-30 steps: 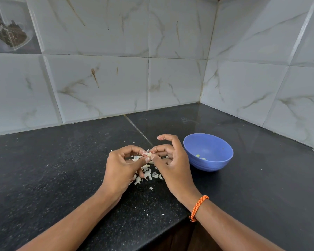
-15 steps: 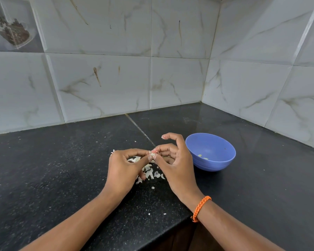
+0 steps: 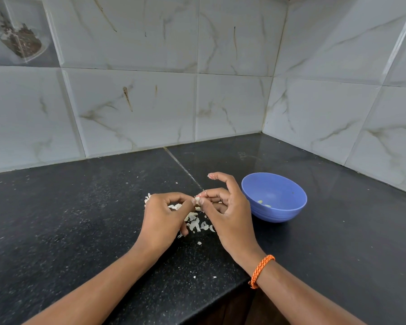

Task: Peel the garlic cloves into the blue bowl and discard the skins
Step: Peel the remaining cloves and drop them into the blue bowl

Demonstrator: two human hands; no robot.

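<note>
- The left hand (image 3: 161,213) is curled, its thumb and forefinger pinched together on a small garlic clove (image 3: 197,201) held just above the counter.
- The right hand (image 3: 229,211) meets it fingertip to fingertip: thumb and middle fingers pinch the same clove from the 3 o'clock side, while the forefinger is lifted and bent, touching nothing.
- So both hands are closed on the one clove, and it is mostly hidden between the fingertips; only a pale sliver shows, and whether skin is still on it cannot be told.
- An orange braided wristband (image 3: 261,270) sits on the right wrist.
- A blue bowl (image 3: 288,213) stands on the counter at 3 o'clock from the hands, just beside the right hand but not touching it. A few pale peeled pieces (image 3: 264,204) lie in its bottom.
- Loose white garlic skins (image 3: 196,224) lie scattered on the black speckled counter (image 3: 68,219) directly under and between the hands, at 6 o'clock from the clove; a few stray flakes sit nearer the counter edge.
- Grey marbled wall tiles (image 3: 136,109) rise behind the counter at 12 o'clock and meet in a corner toward 1 o'clock.
- The right hand stands between the clove and the bowl.
</note>
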